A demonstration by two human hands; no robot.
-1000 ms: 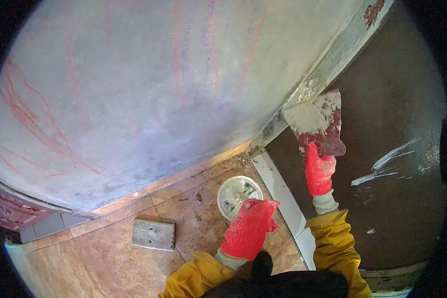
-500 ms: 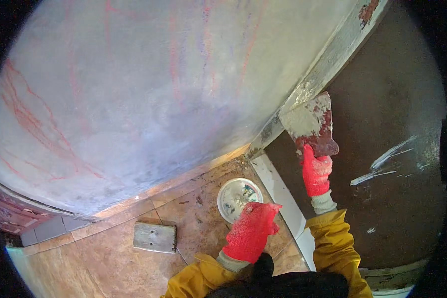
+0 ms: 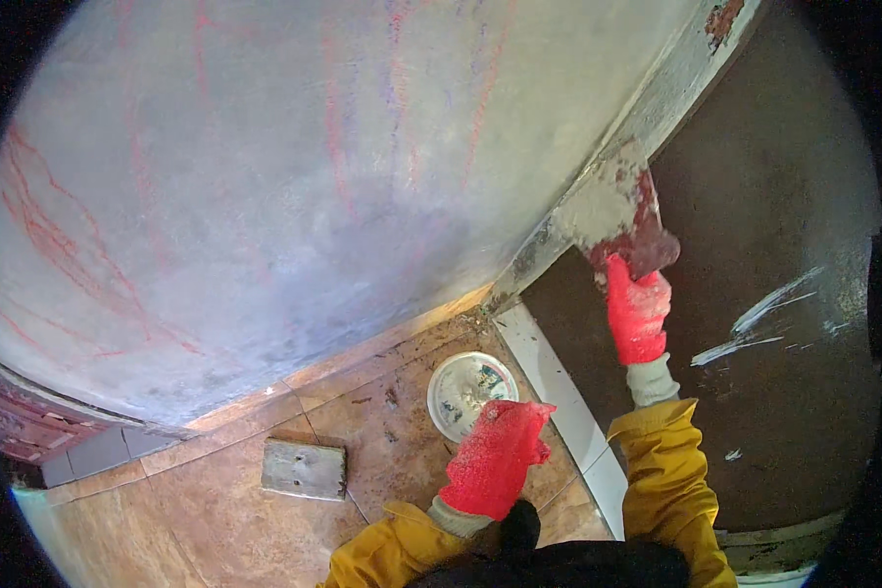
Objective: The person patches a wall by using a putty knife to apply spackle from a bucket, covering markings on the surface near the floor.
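Observation:
My right hand (image 3: 639, 309), in a red glove, grips a wide putty knife (image 3: 633, 220) with a dark red back. Pale grey filler is smeared over its blade. The blade lies against the narrow wall edge (image 3: 549, 245) beside the dark doorway. Lower down, my left hand (image 3: 495, 459), also in a red glove, is curled closed; whatever is inside it, if anything, is hidden. It overlaps the near rim of a round white tub (image 3: 448, 372) from above. Filler smears and coloured marks show inside the tub.
A grey wall (image 3: 265, 176) with red and purple streaks fills the upper left. On the tan tiles (image 3: 225, 529) lies a worn rectangular block (image 3: 304, 468). A white sill strip (image 3: 559, 382) borders the dark brown surface (image 3: 784, 323), which has white scrapes.
My right hand has moved upward and slightly right with the putty knife, sliding the blade up along the wall edge. My left hand stays nearly still over the tub.

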